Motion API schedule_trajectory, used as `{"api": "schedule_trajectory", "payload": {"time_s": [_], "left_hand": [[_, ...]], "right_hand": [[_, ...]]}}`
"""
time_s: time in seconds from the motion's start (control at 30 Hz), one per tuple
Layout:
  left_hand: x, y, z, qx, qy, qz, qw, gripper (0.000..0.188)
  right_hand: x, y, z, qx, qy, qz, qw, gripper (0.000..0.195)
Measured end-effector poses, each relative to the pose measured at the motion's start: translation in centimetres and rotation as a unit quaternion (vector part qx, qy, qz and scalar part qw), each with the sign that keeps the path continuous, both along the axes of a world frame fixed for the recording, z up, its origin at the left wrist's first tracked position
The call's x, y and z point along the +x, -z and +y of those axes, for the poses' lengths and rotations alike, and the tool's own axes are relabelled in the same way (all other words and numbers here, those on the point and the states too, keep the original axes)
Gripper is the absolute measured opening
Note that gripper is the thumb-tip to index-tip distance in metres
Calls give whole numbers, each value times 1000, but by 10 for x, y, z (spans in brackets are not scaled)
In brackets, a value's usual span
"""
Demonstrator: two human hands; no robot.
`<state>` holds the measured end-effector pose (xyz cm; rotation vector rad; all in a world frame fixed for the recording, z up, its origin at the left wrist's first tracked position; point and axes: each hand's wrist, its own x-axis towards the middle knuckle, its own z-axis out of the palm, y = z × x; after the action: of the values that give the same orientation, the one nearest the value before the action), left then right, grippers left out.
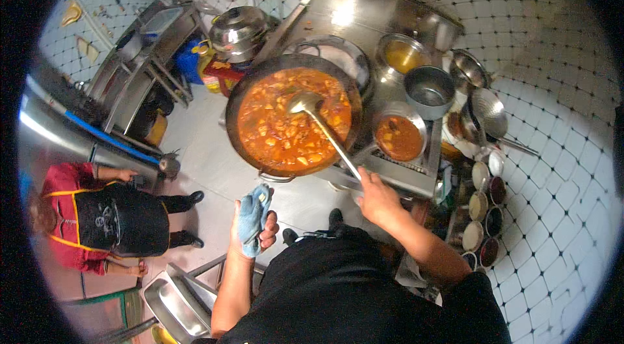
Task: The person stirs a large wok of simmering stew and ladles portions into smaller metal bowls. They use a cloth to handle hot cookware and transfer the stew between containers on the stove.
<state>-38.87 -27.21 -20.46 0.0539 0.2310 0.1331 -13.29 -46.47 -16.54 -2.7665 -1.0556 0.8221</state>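
Observation:
My right hand (379, 198) grips the handle end of a long metal ladle (336, 142), whose bowl rests in a red, chunky stew (292, 124). The stew fills a large dark wok (233, 132) with a loop handle on its near side. My left hand (268, 232) is closed around a folded blue cloth (252, 222), just below that loop handle and apart from it. To the right of the wok, a smaller metal pan (423, 127) holds more of a similar red stew.
A metal bowl of yellow liquid (403, 57) and an empty grey pot (429, 93) stand on the steel stove (409, 181). Several seasoning tubs (477, 205) line the right side. At the left stands a co-worker (117, 219) in a black apron, near a steel basin (175, 302).

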Motion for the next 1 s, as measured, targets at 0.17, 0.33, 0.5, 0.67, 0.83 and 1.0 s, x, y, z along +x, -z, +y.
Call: {"api": "schedule_trajectory", "payload": {"time_s": [0.17,0.33,0.5,0.67,0.83,1.0], "left_hand": [[12,15,-19,-83,47,-120,988,65],[10,31,-28,-88,-11,-75,993,58],[-9,82,-35,-87,-67,-6,994,51],[-24,72,-40,-66,-90,46,993,48],[-24,45,-38,-42,-82,75,993,50],[-21,27,-42,-7,-119,133,984,49]], "right_hand": [[10,17,-8,55,10,4,998,67],[24,28,-36,322,83,53,942,48],[100,81,-84,383,389,321,774,37],[114,165,-39,299,388,675,551,51],[94,168,34,401,429,672,452,47],[96,168,50,471,447,714,262,28]]}}
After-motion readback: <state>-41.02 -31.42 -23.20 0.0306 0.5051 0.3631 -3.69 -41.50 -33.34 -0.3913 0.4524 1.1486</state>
